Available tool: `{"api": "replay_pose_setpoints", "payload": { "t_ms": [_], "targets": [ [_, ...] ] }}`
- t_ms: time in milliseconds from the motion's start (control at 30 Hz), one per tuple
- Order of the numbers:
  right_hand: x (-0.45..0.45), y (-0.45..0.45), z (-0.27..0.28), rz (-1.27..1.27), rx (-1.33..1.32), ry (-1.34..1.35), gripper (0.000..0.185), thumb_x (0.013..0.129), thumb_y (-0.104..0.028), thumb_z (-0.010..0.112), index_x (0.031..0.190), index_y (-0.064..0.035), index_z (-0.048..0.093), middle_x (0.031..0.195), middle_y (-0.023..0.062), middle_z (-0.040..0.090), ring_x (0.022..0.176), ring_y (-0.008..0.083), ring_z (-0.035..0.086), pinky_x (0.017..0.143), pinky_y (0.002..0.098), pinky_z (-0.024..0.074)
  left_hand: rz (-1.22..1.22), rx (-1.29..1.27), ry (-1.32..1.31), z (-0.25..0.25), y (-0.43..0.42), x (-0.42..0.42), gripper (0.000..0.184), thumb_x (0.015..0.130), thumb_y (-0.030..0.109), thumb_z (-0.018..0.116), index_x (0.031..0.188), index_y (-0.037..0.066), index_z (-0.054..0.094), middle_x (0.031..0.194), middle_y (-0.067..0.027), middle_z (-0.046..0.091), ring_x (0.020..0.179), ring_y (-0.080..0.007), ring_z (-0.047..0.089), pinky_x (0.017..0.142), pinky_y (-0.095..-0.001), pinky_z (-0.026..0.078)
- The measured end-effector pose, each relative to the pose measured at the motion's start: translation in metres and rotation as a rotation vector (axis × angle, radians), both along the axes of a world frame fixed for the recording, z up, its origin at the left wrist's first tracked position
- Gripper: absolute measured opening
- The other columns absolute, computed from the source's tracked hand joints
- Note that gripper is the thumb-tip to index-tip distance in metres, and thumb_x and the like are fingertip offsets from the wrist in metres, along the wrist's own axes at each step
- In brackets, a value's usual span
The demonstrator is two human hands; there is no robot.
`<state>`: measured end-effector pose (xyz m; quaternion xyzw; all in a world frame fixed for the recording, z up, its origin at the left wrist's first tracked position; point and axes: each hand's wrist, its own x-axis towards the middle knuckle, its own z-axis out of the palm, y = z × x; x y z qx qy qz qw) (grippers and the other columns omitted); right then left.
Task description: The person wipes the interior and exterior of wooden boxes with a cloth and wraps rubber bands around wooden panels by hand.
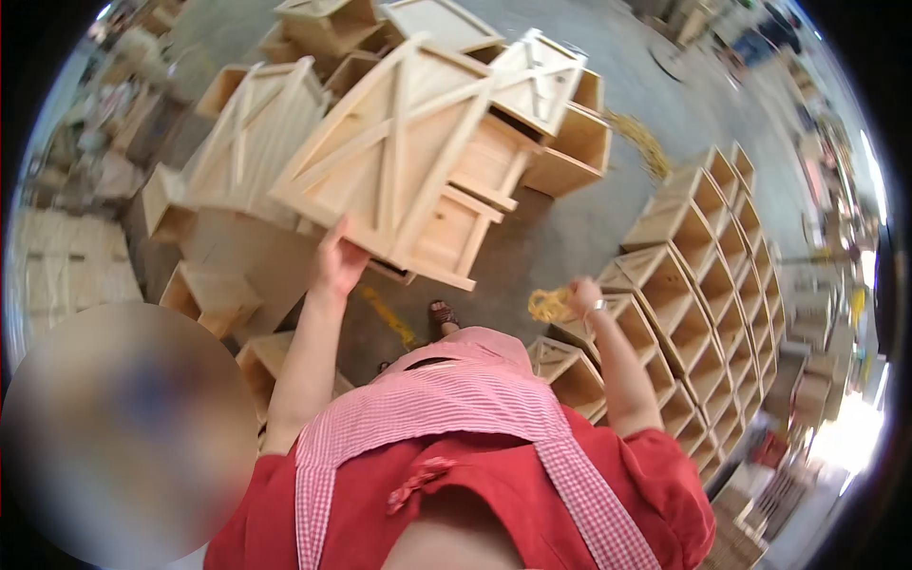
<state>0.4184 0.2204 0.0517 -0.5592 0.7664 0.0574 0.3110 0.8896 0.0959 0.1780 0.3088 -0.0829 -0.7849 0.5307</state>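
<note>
My left hand (340, 261) is closed on the near corner of a pale wooden panel (366, 157) with crossed diagonal braces. The panel lies tilted over other woodwork, and its underside is hidden. Beside it, to the right, are smaller framed wooden pieces (461, 233). Out to the right, my right hand (584, 296) is closed around a loose bundle of yellow strapping or twine (549, 305), whose exact kind I cannot make out.
Stacked open wooden boxes (698, 304) rise on my right. Braced wooden units (256, 142) crowd the left and front. More yellow strands (641, 142) lie on the concrete floor (608, 214). A person (765, 43) is far off at upper right.
</note>
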Motion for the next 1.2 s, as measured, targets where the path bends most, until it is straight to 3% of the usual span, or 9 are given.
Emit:
{"api": "replay_pose_setpoints", "payload": {
  "t_ms": [133, 233, 367, 500, 667, 800, 833, 1000, 1200],
  "targets": [
    [-0.135, -0.126, 0.06, 0.021, -0.149, 0.468, 0.027, 0.079, -0.026, 0.052, 0.086, -0.0054, 0.068, 0.089, 0.0179, 0.066, 0.084, 0.0333, 0.063, 0.076, 0.0412, 0.0511, 0.036, 0.098, -0.034, -0.004, 0.047, 0.019, 0.036, 0.091, 0.024, 0.051, 0.122, 0.007, 0.048, 0.122, -0.0075, 0.052, 0.111, -0.0216, 0.05, 0.096, -0.0374, 0.041],
    [-0.207, -0.196, 0.157, -0.52, -0.553, 0.801, 0.049, 0.073, -0.035, 0.06, 0.108, -0.0012, 0.053, 0.102, 0.0153, 0.06, 0.096, 0.0303, 0.059, 0.086, 0.038, 0.0458, 0.102, 0.229, -0.07, -0.023, 0.107, 0.047, 0.035, 0.092, 0.023, 0.048, 0.124, 0.007, 0.047, 0.125, -0.0081, 0.05, 0.114, -0.0224, 0.049, 0.096, -0.0371, 0.04],
    [-0.284, -0.206, 0.143, -0.526, -0.811, 0.583, 0.04, 0.075, -0.034, 0.059, 0.104, -0.0073, 0.057, 0.099, 0.012, 0.061, 0.101, 0.0266, 0.054, 0.09, 0.0416, 0.0401, 0.246, 0.46, -0.133, -0.08, 0.194, 0.087, 0.036, 0.093, 0.022, 0.045, 0.126, 0.008, 0.045, 0.129, -0.0091, 0.047, 0.118, -0.0232, 0.047, 0.097, -0.0372, 0.04],
    [-0.162, -0.17, 0.047, 0.192, -0.533, 0.526, 0.034, 0.087, -0.031, 0.048, 0.102, -0.0028, 0.059, 0.087, 0.0254, 0.06, 0.08, 0.041, 0.059, 0.07, 0.0479, 0.0459, 0.406, 0.509, -0.081, -0.127, 0.298, 0.109, 0.036, 0.091, 0.021, 0.048, 0.124, 0.006, 0.046, 0.127, -0.0104, 0.049, 0.117, -0.0254, 0.047, 0.097, -0.0383, 0.04],
    [0.125, 0.009, -0.034, 1.008, 0.227, 0.005, 0.02, 0.079, -0.025, 0.054, 0.069, -0.0082, 0.061, 0.061, 0.0088, 0.06, 0.057, 0.0234, 0.059, 0.055, 0.0365, 0.0489, 0.815, 0.726, 0.032, -0.144, 0.407, 0.094, 0.031, 0.088, 0.015, 0.053, 0.116, 0.003, 0.049, 0.115, -0.0126, 0.057, 0.109, -0.0254, 0.054, 0.092, -0.0384, 0.044],
    [0.279, 0.047, -0.083, 1.053, 0.198, -0.103, 0.026, 0.081, -0.025, 0.05, 0.067, -0.0043, 0.06, 0.071, 0.0227, 0.059, 0.071, 0.0431, 0.059, 0.061, 0.0504, 0.0473, 0.901, 0.778, 0.091, -0.167, 0.49, 0.078, 0.029, 0.088, 0.016, 0.055, 0.113, 0.003, 0.051, 0.11, -0.0103, 0.058, 0.1, -0.0231, 0.057, 0.086, -0.0367, 0.047],
    [0.315, 0.051, -0.103, 1.207, -0.008, -0.237, 0.026, 0.083, -0.024, 0.047, 0.071, -0.0046, 0.059, 0.073, 0.0218, 0.06, 0.07, 0.0429, 0.059, 0.06, 0.051, 0.0464, 0.913, 0.756, 0.085, -0.176, 0.51, 0.068, 0.027, 0.089, 0.017, 0.054, 0.112, 0.003, 0.052, 0.108, -0.0101, 0.058, 0.099, -0.022, 0.057, 0.085, -0.0356, 0.047],
    [0.567, 0.157, -0.146, 1.152, 0.289, -0.375, 0.041, 0.085, -0.04, 0.053, 0.105, -0.0043, 0.058, 0.092, 0.0172, 0.065, 0.09, 0.0372, 0.06, 0.078, 0.0429, 0.0472, 1.029, 0.843, 0.212, -0.191, 0.588, 0.056, 0.025, 0.09, 0.019, 0.054, 0.111, 0.006, 0.054, 0.103, -0.0087, 0.061, 0.092, -0.0207, 0.06, 0.077, -0.031, 0.049],
    [0.761, 0.288, -0.236, 0.886, 0.294, -0.236, 0.067, 0.08, -0.049, 0.055, 0.109, 0.0114, 0.045, 0.111, 0.0334, 0.053, 0.104, 0.0432, 0.054, 0.089, 0.0453, 0.0436, 1.201, 0.98, 0.362, -0.207, 0.647, 0.052, 0.022, 0.09, 0.015, 0.051, 0.109, 0.004, 0.055, 0.099, -0.0087, 0.061, 0.09, -0.0201, 0.059, 0.076, -0.0314, 0.05]
  ]
}}
